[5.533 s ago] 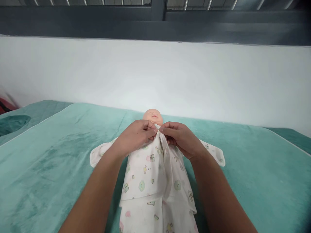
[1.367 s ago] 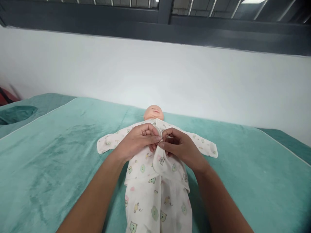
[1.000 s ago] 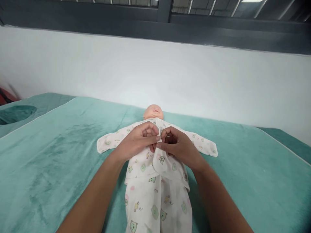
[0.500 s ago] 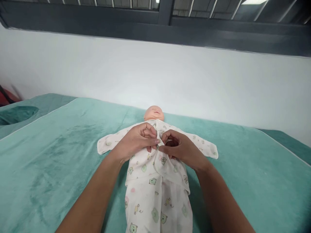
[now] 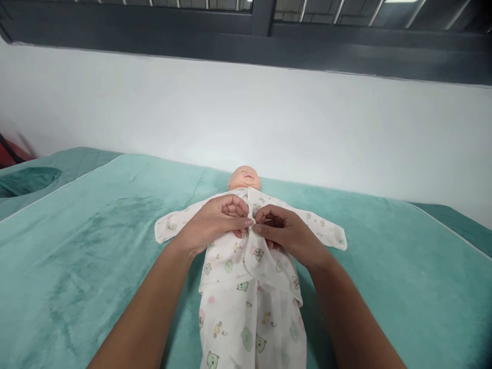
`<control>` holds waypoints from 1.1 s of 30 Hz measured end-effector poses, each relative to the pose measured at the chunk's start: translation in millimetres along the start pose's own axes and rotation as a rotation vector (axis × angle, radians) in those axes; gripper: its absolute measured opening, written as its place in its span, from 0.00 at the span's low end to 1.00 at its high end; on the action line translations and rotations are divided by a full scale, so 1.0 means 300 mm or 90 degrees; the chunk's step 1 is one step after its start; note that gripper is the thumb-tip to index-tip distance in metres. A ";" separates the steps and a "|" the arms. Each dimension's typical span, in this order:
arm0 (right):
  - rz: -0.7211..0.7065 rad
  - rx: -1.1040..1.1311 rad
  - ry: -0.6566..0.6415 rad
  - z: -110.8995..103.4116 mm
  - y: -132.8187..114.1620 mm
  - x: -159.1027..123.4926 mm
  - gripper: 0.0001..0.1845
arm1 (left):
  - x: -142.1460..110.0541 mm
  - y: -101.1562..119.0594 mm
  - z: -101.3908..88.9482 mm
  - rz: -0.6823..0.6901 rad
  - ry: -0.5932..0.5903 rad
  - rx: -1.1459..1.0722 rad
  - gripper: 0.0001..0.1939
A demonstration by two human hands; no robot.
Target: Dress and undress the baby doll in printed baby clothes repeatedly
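A baby doll (image 5: 245, 178) lies on its back, its head toward the wall. It wears a white printed baby shirt (image 5: 228, 266) with the sleeves spread out to both sides, and matching printed trousers (image 5: 234, 328). My left hand (image 5: 223, 218) pinches the left side of the shirt's front opening at the chest, thumb pointing right. Close beside it, my right hand (image 5: 282, 228) pinches the edge of the right front panel. The two thumbs almost meet at the opening. Whatever fastener lies between the fingertips is too small and covered to make out.
A green plush cover (image 5: 96, 256) spreads under the doll and to both sides. Behind it rises a white wall (image 5: 246, 113) below a dark window frame (image 5: 172, 31) with metal bars. A red item (image 5: 13, 152) shows at the far left edge.
My right thumb has shifted slightly up along the opening, nearer my left thumb. Both hands keep their pinch on the shirt. The doll lies as before.
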State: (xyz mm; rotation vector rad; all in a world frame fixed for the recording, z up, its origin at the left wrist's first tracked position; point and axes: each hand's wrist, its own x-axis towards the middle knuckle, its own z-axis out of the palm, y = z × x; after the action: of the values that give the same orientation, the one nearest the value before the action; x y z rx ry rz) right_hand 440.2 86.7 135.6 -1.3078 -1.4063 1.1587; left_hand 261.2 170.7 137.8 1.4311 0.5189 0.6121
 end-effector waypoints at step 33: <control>0.007 0.012 -0.010 0.003 -0.001 -0.001 0.16 | 0.000 -0.005 -0.012 -0.005 -0.038 0.019 0.12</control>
State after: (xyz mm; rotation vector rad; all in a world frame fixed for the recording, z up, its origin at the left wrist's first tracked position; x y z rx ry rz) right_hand 439.5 86.4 135.6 -1.2981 -1.3984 1.1900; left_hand 258.9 173.5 136.1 1.4699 0.4884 0.5552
